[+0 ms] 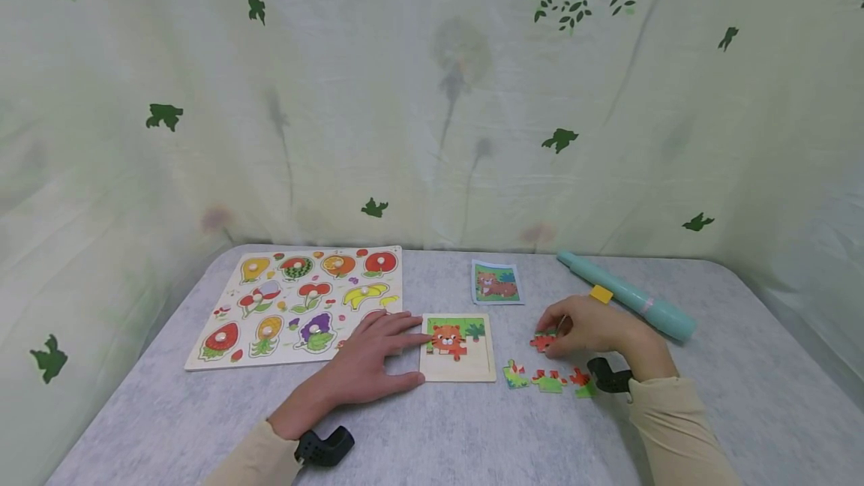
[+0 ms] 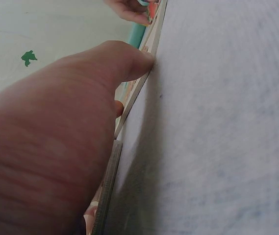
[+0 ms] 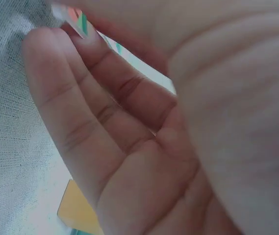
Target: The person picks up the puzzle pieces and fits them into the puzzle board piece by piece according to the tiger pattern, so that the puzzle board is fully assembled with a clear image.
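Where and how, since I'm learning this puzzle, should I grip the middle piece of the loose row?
Probably pinch the middle piece by its near and far edges, coming down from the near side: it lies flat, straight green edge nearest, and neighbouring pieces flank it closely.

The head view is evenly lit; in the hazy left wrist view, soft shadow crosses the flat, mottled grey, cloth-textured tabletop.

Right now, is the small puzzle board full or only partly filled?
Partly filled: the small puzzle board shows bare wood across its bottom, and loose pieces lie beside it.
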The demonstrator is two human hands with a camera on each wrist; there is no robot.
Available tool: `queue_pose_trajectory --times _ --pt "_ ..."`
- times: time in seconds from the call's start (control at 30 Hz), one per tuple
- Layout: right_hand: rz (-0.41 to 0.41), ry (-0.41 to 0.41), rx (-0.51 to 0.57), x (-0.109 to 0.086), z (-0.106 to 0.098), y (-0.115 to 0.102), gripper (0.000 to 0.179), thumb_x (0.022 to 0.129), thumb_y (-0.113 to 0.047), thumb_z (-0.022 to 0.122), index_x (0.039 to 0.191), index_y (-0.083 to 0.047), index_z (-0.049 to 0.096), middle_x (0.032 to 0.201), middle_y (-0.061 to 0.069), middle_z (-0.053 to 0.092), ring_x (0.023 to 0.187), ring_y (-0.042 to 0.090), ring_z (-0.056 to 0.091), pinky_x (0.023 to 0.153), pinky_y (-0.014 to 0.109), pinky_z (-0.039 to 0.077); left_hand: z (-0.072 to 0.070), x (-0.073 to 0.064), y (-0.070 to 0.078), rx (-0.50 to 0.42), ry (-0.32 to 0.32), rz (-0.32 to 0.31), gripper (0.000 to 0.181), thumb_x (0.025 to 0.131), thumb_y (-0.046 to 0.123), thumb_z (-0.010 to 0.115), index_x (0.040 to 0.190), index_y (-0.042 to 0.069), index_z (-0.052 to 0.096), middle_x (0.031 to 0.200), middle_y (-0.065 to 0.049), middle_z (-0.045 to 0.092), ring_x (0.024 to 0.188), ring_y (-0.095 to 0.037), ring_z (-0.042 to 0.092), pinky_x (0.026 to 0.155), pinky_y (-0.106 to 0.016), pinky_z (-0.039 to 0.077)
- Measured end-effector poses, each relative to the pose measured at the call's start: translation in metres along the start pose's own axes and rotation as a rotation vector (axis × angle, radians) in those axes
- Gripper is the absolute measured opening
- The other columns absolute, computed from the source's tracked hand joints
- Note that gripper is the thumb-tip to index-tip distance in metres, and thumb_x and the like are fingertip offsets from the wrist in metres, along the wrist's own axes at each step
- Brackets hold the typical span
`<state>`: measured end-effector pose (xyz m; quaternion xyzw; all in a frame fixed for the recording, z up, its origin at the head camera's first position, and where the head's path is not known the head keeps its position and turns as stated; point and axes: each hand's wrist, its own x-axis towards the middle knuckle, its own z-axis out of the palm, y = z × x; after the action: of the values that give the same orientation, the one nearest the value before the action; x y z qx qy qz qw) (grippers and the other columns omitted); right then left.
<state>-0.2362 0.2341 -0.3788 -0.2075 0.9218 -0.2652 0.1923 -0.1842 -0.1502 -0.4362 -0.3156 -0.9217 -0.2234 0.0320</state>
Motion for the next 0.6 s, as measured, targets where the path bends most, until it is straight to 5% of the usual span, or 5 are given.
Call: queue_pose_trajectory --times 0.6 --pt "-0.117 0.041 -0.082 0.0081 0.0024 -0.0040 0.029 0.088 -0.031 0.083 0.113 -0.019 0.078 0.097 -0.010 0.068 0.086 0.011 0.059 0.076 0.027 0.052 0.0003 -0.0004 0.0004 -0.003 0.003 -0.004 0.057 0.090 0.048 0.075 0.142 0.029 0.064 0.154 -0.002 0.053 0.148 -0.025 0.041 0.123 -0.055 0.025"
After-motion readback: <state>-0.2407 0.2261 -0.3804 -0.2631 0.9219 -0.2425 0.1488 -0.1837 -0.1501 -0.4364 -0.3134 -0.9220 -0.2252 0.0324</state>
